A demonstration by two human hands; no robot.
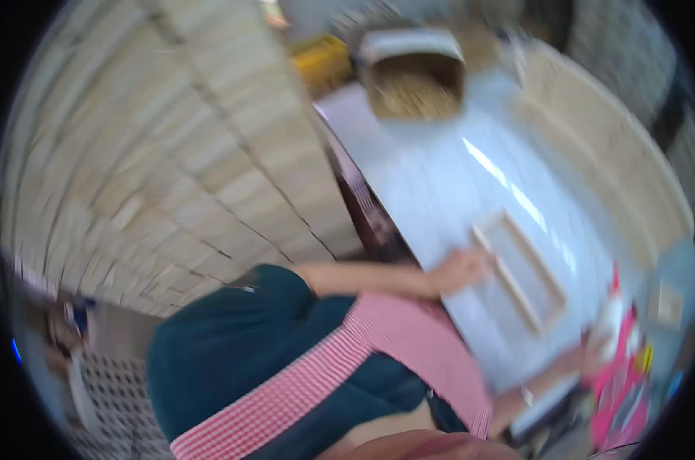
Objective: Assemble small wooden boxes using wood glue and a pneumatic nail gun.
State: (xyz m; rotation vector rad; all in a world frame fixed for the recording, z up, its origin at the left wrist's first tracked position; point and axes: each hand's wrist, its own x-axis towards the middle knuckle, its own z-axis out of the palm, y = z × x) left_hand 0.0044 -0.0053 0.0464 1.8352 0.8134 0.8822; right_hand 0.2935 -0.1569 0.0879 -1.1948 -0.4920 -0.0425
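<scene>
Motion blur softens the whole view. A narrow rectangular frame of pale wood [518, 295] lies on the white tabletop. My left hand [462, 270] is at the frame's left long rail, near its far end, with fingers bent. Smearing hides whether those fingers grip the rail or only rest by it. At the table's right side, my right hand [593, 354] is closed around a white squeeze bottle with a red pointed tip [613, 307], which looks like a glue bottle. The bottle stands roughly upright.
An open cardboard box [418, 90] holding small tan pieces sits at the table's far end, beside a yellow object [322, 65]. Stacked pale wooden boards [171, 153] rise at the left. A pink item [620, 402] and tools lie near my right hand. A white perforated basket [117, 395] stands lower left.
</scene>
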